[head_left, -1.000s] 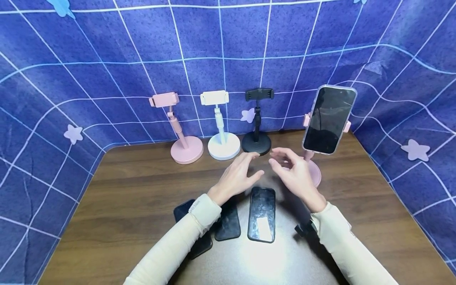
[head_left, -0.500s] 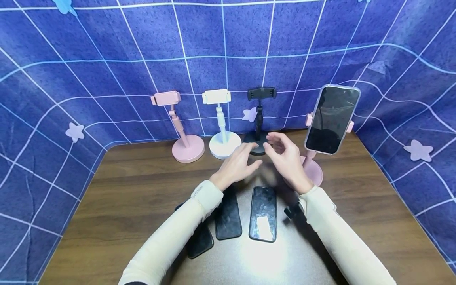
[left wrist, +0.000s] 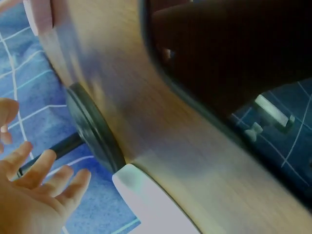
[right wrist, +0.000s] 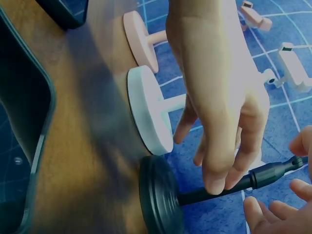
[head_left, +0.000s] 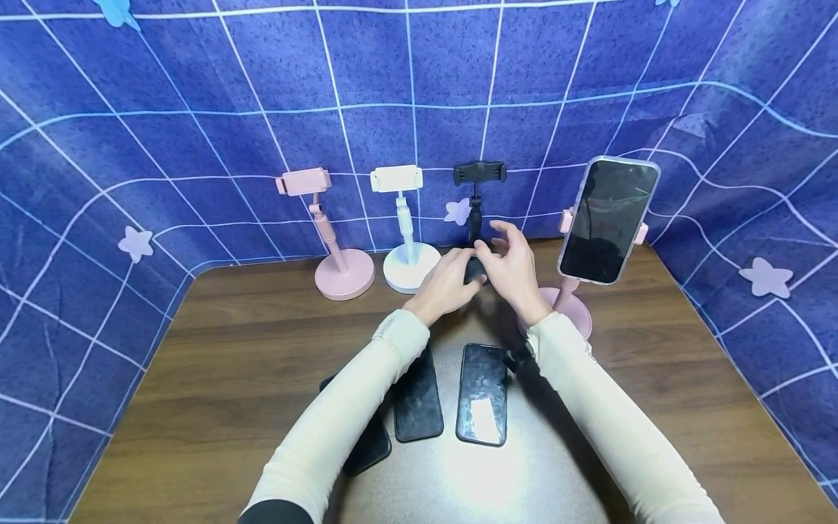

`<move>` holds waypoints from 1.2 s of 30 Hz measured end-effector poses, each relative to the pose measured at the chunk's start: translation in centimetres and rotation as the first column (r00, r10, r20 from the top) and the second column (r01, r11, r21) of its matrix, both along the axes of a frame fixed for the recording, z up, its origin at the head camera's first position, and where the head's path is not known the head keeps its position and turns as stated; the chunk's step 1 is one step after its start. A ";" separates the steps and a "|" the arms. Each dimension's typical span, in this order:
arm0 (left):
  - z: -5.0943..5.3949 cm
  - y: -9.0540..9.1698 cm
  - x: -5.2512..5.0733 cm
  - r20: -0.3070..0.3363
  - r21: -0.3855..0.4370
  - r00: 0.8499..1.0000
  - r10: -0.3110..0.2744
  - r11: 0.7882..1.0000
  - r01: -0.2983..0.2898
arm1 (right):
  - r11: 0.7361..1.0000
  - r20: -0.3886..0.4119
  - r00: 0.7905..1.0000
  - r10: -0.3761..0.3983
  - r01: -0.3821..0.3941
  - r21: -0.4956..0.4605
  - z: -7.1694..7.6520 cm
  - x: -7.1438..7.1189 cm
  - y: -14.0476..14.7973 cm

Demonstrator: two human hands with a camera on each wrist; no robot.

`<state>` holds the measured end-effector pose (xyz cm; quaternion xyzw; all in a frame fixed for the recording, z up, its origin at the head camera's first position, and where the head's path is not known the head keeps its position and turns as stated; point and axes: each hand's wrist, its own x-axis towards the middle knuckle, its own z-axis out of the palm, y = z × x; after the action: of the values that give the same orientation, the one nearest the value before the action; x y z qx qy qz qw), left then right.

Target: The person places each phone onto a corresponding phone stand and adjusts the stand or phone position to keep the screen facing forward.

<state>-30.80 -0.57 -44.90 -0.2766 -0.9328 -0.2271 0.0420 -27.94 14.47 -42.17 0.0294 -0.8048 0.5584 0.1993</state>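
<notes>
Both hands are at the black phone stand [head_left: 480,172], on either side of its pole. My left hand [head_left: 445,282] comes in from the left, its fingers loosely bent; in the right wrist view the left thumb and fingers overlap the black pole [right wrist: 265,175], but contact cannot be told. My right hand [head_left: 513,271] faces it, fingers slightly bent and around nothing. In the left wrist view the left fingers [left wrist: 41,170] are spread beside the stand's black base [left wrist: 95,129]. From the head, the hands hide much of that base.
To the left stand a white phone stand [head_left: 411,268] and a pink one [head_left: 344,275]. Another pink stand [head_left: 576,314] at right bears an upright phone [head_left: 609,220]. Several phones, one with a lit reflection [head_left: 482,393], lie on the wooden table [head_left: 216,378]. Blue gridded cloth hangs behind.
Both hands have moved forward and closer together, reaching the black stand; the right hand has also shifted left. The stands and phones have stayed in place.
</notes>
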 end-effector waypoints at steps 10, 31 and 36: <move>0.6 0.8 -2.2 0.045 0.088 0.984 0.175 0.980 -0.178 | 0.998 0.025 0.999 -0.021 0.019 0.053 0.6 -2.2 -0.6; -1.3 1.8 -2.9 -0.087 -0.154 0.957 0.276 0.946 -0.287 | 0.989 -0.007 0.999 -0.033 0.034 0.144 1.5 -5.0 -1.0; -1.8 2.3 -2.7 -0.082 -0.207 0.965 0.250 0.942 -0.262 | 0.973 -0.034 0.998 -0.048 0.054 0.223 1.4 -5.6 -1.0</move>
<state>-33.46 1.76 -46.74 -0.1620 -0.9785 -0.1092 0.0663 -33.55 13.44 -40.73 0.0389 -0.8601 0.4585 0.2203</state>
